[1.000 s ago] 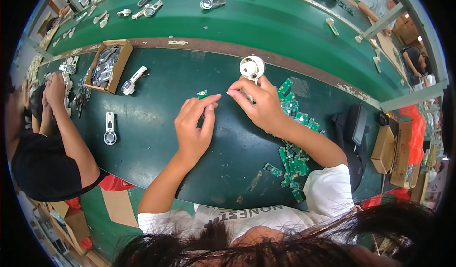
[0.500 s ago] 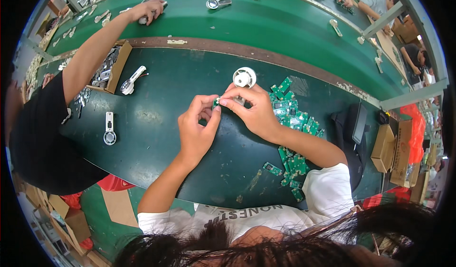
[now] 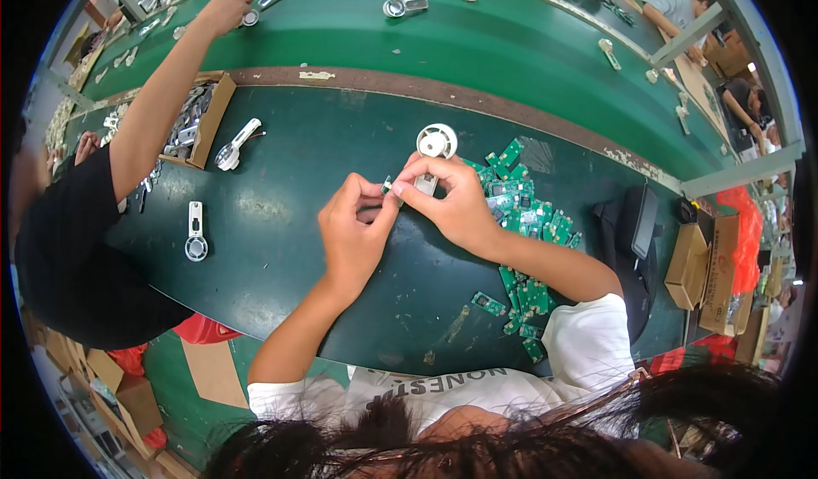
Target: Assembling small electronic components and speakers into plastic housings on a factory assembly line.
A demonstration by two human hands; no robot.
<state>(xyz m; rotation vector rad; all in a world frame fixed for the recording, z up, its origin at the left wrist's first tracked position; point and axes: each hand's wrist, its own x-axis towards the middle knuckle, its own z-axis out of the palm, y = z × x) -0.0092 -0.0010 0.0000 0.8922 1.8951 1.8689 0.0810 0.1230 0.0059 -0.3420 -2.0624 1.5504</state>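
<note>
My left hand [image 3: 358, 236] and my right hand [image 3: 452, 204] meet over the dark green bench [image 3: 281, 257]. Together they pinch a small green circuit board [image 3: 388, 186] between the fingertips. A white plastic housing with a round head [image 3: 434, 148] lies just beyond my right hand, its handle hidden under my fingers. A pile of several green circuit boards [image 3: 524, 215] lies to the right of my right forearm and runs down toward the bench's near edge.
A co-worker in black at the left reaches an arm [image 3: 166, 95] across to the upper green belt [image 3: 477, 44], where white housings lie. A cardboard tray of parts [image 3: 200, 125], two white housings [image 3: 234, 145] [image 3: 195, 232], a dark device [image 3: 635, 223] and cardboard boxes [image 3: 707, 270] surround me.
My hands came together from apart and now hold the small board between them. The co-worker at the left stretched an arm up to the far belt.
</note>
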